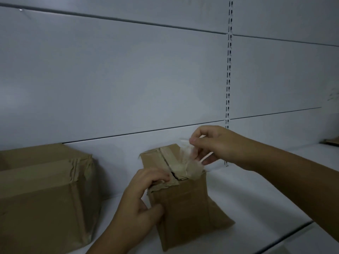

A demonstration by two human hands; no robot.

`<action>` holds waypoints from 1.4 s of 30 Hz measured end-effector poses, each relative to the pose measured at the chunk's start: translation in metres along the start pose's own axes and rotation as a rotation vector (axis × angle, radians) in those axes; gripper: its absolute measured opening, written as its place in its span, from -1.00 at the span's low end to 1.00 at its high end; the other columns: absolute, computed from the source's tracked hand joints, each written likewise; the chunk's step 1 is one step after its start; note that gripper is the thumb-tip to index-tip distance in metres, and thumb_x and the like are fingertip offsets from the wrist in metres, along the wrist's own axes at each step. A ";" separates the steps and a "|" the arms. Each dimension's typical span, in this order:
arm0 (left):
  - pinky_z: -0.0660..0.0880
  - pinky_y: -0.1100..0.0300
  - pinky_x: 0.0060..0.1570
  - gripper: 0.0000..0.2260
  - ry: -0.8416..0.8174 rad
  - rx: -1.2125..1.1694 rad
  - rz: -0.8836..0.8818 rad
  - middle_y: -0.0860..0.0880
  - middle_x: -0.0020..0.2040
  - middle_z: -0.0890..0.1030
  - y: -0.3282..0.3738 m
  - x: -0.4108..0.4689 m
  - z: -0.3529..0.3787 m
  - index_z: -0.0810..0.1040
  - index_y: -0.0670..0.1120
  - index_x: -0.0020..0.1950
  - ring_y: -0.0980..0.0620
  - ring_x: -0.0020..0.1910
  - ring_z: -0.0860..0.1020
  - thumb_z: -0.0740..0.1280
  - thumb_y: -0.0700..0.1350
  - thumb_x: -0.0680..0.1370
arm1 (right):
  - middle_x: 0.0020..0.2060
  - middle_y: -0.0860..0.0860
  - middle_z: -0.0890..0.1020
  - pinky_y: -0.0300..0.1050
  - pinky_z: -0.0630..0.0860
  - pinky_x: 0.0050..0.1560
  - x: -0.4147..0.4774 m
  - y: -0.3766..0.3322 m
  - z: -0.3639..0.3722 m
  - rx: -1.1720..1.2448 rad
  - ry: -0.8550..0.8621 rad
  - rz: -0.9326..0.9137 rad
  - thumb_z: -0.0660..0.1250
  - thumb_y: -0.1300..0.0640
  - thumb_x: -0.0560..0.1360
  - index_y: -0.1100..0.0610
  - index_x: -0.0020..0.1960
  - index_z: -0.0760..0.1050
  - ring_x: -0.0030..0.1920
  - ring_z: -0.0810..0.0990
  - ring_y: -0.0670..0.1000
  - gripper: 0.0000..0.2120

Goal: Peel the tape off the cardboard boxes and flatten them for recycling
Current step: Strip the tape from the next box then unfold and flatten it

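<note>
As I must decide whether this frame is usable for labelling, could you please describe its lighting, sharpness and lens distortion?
Head view: dim, bluish and underexposed, no glare; the small cardboard box, the left hand and the larger box look soft and murky; the clear tape pinched by the right hand is faint, slightly smeared; the wide angle bows the back-panel seams.

no readable text, labels or numbers

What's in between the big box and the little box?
In the head view: bare white shelf and the left hand gripping the little box.
</note>
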State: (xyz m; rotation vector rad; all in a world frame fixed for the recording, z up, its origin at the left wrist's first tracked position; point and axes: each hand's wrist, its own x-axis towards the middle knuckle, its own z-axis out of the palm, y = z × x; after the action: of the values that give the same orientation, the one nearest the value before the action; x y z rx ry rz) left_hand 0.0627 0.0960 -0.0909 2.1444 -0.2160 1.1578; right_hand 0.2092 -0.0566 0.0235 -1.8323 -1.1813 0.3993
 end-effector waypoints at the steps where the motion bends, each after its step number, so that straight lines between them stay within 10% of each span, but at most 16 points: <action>1: 0.45 0.24 0.11 -0.57 -0.004 0.021 0.010 0.15 0.09 0.57 0.001 0.000 0.000 0.57 0.14 0.08 0.05 0.17 0.52 0.29 -0.17 0.25 | -0.19 0.00 0.67 -0.20 0.59 -0.10 -0.004 0.000 0.000 -0.016 -0.017 -0.064 0.22 0.09 0.58 0.15 0.02 0.51 -0.21 0.65 -0.10 -0.84; 16: 0.46 0.17 -0.08 -0.87 0.132 0.204 0.043 0.15 -0.13 0.56 0.007 0.001 -0.005 0.55 0.04 -0.12 0.10 -0.05 0.52 0.29 -0.12 0.38 | 0.12 -0.41 0.45 -0.47 0.34 0.10 -0.038 0.002 0.024 -0.473 -0.356 -0.420 0.38 0.07 0.44 -0.42 0.07 0.39 0.16 0.40 -0.35 -0.59; 24: 0.50 0.18 -0.09 -0.85 0.225 0.206 0.103 0.16 -0.11 0.59 0.012 -0.004 -0.001 0.56 0.02 -0.07 0.11 -0.06 0.57 0.31 -0.15 0.40 | -0.30 -0.26 0.61 -0.34 0.40 -0.26 -0.028 0.014 0.048 -0.437 0.106 -0.442 0.30 -0.08 0.49 -0.14 -0.24 0.52 -0.23 0.56 -0.23 -0.86; 36: 0.50 0.05 -0.08 -0.79 0.169 0.161 0.160 0.17 -0.08 0.63 0.008 -0.002 0.000 0.66 -0.03 -0.14 0.12 -0.05 0.59 0.28 -0.23 0.35 | -0.41 -0.03 0.61 -0.21 0.50 -0.24 0.006 0.000 0.034 -0.023 -0.050 -0.062 0.24 0.21 0.55 0.16 -0.27 0.56 -0.35 0.57 -0.07 -0.75; 42: 0.46 0.32 0.07 -0.80 0.132 -0.017 0.090 0.10 -0.18 0.69 0.010 0.004 -0.006 0.66 0.00 -0.16 0.12 -0.14 0.64 0.28 -0.22 0.38 | -0.47 0.10 0.63 -0.23 0.52 -0.37 0.013 0.000 0.051 0.104 0.112 0.000 0.21 0.27 0.53 0.28 -0.21 0.52 -0.44 0.63 0.02 -0.82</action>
State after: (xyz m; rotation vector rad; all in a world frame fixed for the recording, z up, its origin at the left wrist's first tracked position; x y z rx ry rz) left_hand 0.0559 0.0928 -0.0807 2.0519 -0.2642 1.3394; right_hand 0.1821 -0.0200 -0.0023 -1.7419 -1.0648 0.3470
